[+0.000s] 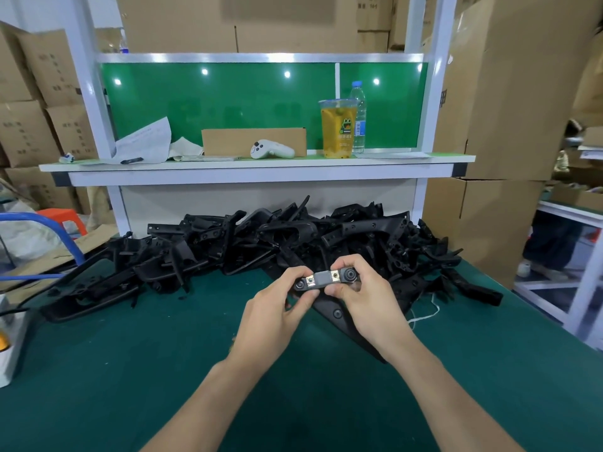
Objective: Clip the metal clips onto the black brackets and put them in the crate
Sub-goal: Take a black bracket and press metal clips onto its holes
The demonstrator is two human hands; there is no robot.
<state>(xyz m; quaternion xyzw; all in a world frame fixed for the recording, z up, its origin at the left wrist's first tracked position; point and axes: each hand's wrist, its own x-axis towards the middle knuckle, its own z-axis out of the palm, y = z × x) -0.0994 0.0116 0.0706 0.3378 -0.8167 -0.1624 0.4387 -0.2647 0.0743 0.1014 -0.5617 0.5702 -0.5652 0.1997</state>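
Item: black bracket (336,313), held just in front of the bracket pile (261,243), raised off the green table (130,353) that carries the pile. Left hand (280,308): thumb and fingers pinch the bracket's left end. Right hand (362,298): clamped likewise on the right end, so the top strip faces up for fitting. Two metal clips (310,281) sit on that strip, one either side of its grey middle. Thumbs lie close by, probably to press them home; full seating cannot be told. Crate: not in view anywhere near the pile. Judged stage: clipping; deposit not yet done.
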